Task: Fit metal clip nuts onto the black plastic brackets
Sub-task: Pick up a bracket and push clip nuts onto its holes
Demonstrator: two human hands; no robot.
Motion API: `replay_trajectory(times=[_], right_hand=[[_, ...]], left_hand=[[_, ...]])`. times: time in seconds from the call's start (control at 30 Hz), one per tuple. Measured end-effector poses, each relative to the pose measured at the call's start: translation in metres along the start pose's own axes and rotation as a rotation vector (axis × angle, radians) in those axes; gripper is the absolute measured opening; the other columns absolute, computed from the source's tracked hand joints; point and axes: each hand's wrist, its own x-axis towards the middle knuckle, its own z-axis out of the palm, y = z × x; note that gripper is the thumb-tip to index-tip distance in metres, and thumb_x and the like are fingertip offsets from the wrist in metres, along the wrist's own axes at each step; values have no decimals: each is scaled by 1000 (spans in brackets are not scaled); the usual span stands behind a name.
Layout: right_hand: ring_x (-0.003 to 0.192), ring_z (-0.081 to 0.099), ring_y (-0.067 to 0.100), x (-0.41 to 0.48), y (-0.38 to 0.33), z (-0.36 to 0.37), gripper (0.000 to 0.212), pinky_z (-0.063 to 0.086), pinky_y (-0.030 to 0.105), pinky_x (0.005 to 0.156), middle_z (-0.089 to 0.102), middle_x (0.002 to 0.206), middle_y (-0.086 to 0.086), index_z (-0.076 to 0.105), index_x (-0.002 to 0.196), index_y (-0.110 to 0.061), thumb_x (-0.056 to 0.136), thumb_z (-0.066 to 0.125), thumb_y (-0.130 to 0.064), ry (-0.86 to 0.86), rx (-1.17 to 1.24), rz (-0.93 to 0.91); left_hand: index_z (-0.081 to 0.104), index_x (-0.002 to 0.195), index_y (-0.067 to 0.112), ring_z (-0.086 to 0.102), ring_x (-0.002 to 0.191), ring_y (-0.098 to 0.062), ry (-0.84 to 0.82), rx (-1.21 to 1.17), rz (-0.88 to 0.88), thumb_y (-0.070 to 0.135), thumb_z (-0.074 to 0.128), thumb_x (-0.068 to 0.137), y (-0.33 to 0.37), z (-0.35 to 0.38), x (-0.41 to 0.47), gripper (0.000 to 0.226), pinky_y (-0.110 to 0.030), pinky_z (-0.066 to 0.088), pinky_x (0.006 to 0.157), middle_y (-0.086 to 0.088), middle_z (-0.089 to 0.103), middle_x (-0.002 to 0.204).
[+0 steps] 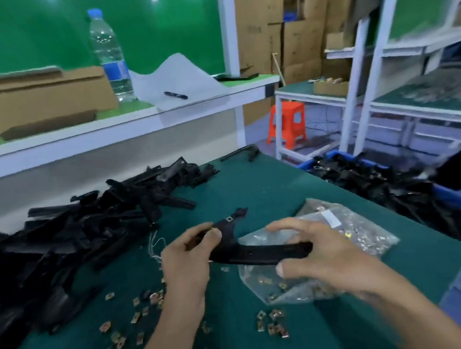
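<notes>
I hold one long black plastic bracket point(259, 251) above the green table point(267, 187). My left hand point(194, 251) grips its left end, thumb pressing near a metal clip nut at the edge. A second clip nut point(229, 219) sits in the bracket's forked far tip. My right hand point(324, 252) holds the bracket's right end, fingers curled over the top and thumb underneath. Loose brass-coloured clip nuts point(273, 323) lie scattered on the table in front of me.
A big pile of black brackets point(93, 227) covers the table's left. A clear plastic bag of clip nuts point(342, 234) lies under my right hand. A blue bin point(457, 200) of black parts stands at the right. A shelf behind carries a water bottle point(109, 53) and cardboard box.
</notes>
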Motion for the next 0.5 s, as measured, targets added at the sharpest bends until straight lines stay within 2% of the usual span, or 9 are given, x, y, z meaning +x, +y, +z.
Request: replay_trajectory(times=[0.07, 0.13, 0.2, 0.23, 0.3, 0.37, 0.4, 0.47, 0.5], right_hand=[[68, 68, 19, -20, 25, -17, 45, 52, 24, 62, 73, 80, 8, 72, 114, -35, 72, 82, -22, 135, 386, 57], [63, 65, 23, -32, 52, -33, 30, 52, 26, 54, 69, 76, 17, 75, 110, -14, 82, 74, -3, 343, 686, 130], [57, 62, 24, -45, 79, -51, 21, 51, 25, 49, 67, 74, 21, 71, 105, 1, 87, 63, 8, 537, 894, 177], [55, 61, 23, -49, 90, -61, 19, 51, 25, 48, 67, 75, 22, 70, 102, 4, 87, 61, 10, 608, 962, 199], [54, 64, 23, -50, 108, -86, 13, 53, 23, 48, 69, 78, 21, 70, 95, 6, 86, 61, 9, 709, 1066, 254], [54, 67, 22, -36, 118, -126, 6, 54, 21, 47, 69, 72, 19, 67, 90, 4, 89, 61, 5, 787, 1210, 281], [57, 69, 22, -23, 120, -150, 6, 56, 22, 48, 69, 71, 18, 64, 89, 3, 93, 60, 2, 827, 1290, 266], [83, 69, 29, 6, 123, -195, 6, 61, 29, 67, 66, 92, 21, 57, 97, 2, 98, 58, -4, 925, 1433, 200], [95, 65, 32, 20, 126, -208, 11, 60, 33, 79, 60, 105, 23, 53, 105, 2, 99, 58, -6, 953, 1457, 220]], left_hand=[[82, 83, 33, 73, 80, 1, -111, -58, -65, 17, 83, 84, 3, 52, 2, 16, -14, 56, 67, 18, 77, 86], [82, 84, 27, 75, 85, -13, -251, -81, -122, 15, 82, 83, 3, 101, 3, 12, -30, 59, 78, 4, 80, 89], [83, 82, 26, 75, 77, -11, -379, -58, -149, 13, 80, 83, -1, 152, 1, 14, -25, 57, 74, 2, 80, 85], [83, 83, 27, 75, 76, -9, -424, -2, -141, 14, 80, 83, -5, 176, 0, 13, -22, 55, 70, 6, 80, 83], [81, 94, 27, 74, 83, -12, -512, 142, -101, 18, 78, 80, -9, 222, 2, 17, -26, 56, 73, 11, 79, 86], [71, 124, 24, 71, 94, -15, -649, 147, -145, 16, 77, 84, 0, 263, 12, 41, -35, 59, 88, 7, 75, 112], [56, 143, 22, 67, 105, -17, -730, 104, -219, 17, 77, 88, 9, 280, 18, 59, -39, 56, 98, 3, 65, 132], [22, 161, 25, 50, 133, -23, -826, 92, -320, 26, 74, 93, 28, 304, 29, 86, -46, 43, 114, -2, 37, 159], [15, 162, 26, 41, 142, -25, -834, 125, -323, 31, 73, 93, 32, 312, 33, 90, -47, 38, 117, -2, 29, 163]])
